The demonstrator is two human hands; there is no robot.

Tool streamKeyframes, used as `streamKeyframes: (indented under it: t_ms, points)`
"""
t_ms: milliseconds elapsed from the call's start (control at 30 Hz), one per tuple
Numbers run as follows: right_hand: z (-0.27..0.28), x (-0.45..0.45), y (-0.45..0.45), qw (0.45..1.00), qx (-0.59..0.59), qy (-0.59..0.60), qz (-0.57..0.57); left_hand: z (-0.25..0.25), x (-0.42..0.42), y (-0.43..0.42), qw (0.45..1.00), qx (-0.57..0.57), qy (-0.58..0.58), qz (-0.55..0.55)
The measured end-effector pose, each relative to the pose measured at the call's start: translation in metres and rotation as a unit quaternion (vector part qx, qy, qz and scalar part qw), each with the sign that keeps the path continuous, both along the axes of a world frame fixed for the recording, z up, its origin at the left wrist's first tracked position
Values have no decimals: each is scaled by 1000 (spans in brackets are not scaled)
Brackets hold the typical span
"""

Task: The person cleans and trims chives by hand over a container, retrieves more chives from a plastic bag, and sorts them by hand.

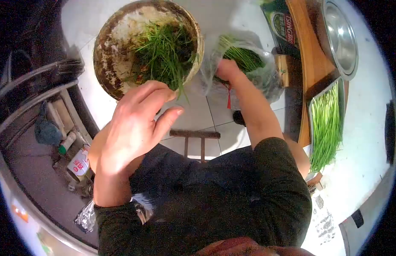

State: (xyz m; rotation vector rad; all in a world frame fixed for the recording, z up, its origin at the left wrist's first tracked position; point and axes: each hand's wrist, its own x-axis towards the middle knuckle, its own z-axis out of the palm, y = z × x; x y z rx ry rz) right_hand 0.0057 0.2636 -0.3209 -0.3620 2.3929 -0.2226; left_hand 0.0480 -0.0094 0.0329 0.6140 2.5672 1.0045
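Observation:
My left hand (140,115) is raised near the lower rim of a round, stained basin (108,64), its thumb and fingers apart with nothing between them. Loose green stalks and leaves (166,53) lie heaped inside the basin. To the right, my right hand (228,70) reaches into a clear plastic bag (270,81) that holds a bundle of green stalks (245,57). Its fingers are bent and partly hidden at the stalks, so what they grip cannot be made out. A red tag or string (229,99) hangs just below this hand.
On the right, a tray of long green stalks (326,128) and a metal bowl (343,38) stand on a white surface. A dark green box (281,23) is at the upper right. Shelving with a blue cloth (48,128) stands left. A small wooden frame (195,134) sits between the knees.

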Motion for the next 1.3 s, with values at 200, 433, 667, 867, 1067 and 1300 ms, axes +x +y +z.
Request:
streamKeyframes:
  t_ms: [200, 433, 667, 867, 1067, 1300]
  points:
    - [-32, 26, -13, 976, 21, 216, -6, -2, -2, 0, 1000, -2, 2, -6]
    - [0, -7, 8, 974, 10, 180, -138, -3, -1, -2, 1000, 7, 19, -15]
    - [12, -21, 35, 984, -5, 135, -117, -3, -1, -5, 999, 12, 36, -21]
    - [47, -12, 42, 940, -128, 156, -274, -3, 2, -7, 999, 14, 43, -16]
    - [91, -6, 59, 888, -139, 112, -425, -5, 1, -14, 998, 42, 42, -5]
    - [99, 19, 68, 957, -147, 62, -241, -10, 5, -16, 997, 34, 66, -8]
